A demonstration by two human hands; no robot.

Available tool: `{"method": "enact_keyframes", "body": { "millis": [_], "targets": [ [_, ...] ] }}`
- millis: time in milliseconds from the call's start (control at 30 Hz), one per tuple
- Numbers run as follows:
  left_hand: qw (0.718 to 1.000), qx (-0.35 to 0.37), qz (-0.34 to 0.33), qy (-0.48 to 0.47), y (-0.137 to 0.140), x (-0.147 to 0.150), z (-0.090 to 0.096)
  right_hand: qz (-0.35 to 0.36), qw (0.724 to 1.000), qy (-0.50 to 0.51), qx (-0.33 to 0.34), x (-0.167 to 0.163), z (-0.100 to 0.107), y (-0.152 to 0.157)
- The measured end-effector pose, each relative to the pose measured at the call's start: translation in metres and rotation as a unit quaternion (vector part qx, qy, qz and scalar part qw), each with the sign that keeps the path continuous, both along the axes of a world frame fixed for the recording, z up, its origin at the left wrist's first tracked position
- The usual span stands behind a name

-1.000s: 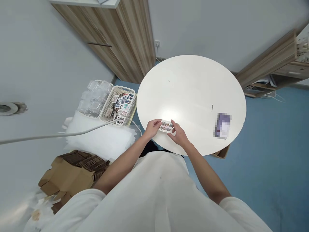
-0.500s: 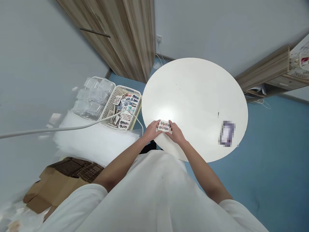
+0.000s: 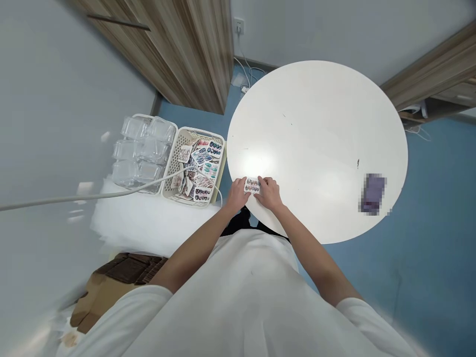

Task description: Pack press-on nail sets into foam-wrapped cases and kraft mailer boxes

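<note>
A small white card of press-on nails (image 3: 252, 185), with two rows of patterned nails, is held near the table's close edge. My left hand (image 3: 237, 195) grips its left side, fingers closed on the edge. On the opposite side my right hand (image 3: 269, 194) pinches the card between thumb and fingers. Beneath both hands is the white round table (image 3: 316, 129); whether the card rests on it I cannot tell. To the left, a white plastic basket (image 3: 172, 171) holds many similar nail cards (image 3: 202, 156).
A second basket holds clear plastic boxes (image 3: 141, 148). A pale cable (image 3: 111, 197) crosses above the baskets. White foam sheeting (image 3: 148, 223) and cardboard (image 3: 107, 292) lie at lower left. A blurred purple item (image 3: 373, 194) lies on the table's right. A wooden cabinet (image 3: 178, 49) stands behind.
The view has shifted, so the table appears larger and higher. Both hands keep hold of the nail card and sit slightly closer around it, with the fingers a little rearranged.
</note>
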State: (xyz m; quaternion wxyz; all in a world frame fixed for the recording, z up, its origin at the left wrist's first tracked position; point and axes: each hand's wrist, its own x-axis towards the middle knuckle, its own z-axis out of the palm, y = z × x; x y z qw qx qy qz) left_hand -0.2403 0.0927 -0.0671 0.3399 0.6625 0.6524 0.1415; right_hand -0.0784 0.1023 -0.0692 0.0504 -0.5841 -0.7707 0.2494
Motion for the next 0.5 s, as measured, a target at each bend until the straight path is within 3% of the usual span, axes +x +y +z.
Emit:
{"method": "enact_keyframes", "body": {
  "millis": [200,333,500],
  "targets": [
    [0.998,-0.008,-0.021,0.055,-0.002,0.009,0.005,-0.033,0.999,0.029,0.000,0.003,-0.005,-0.006],
    [0.998,0.009,-0.022,0.054,-0.011,0.008,0.009,-0.019,0.998,0.064,0.010,0.011,-0.002,-0.012],
    [0.994,0.034,-0.080,0.068,-0.033,0.003,0.013,0.001,0.996,0.086,0.023,0.027,0.003,-0.030]
  ]
}}
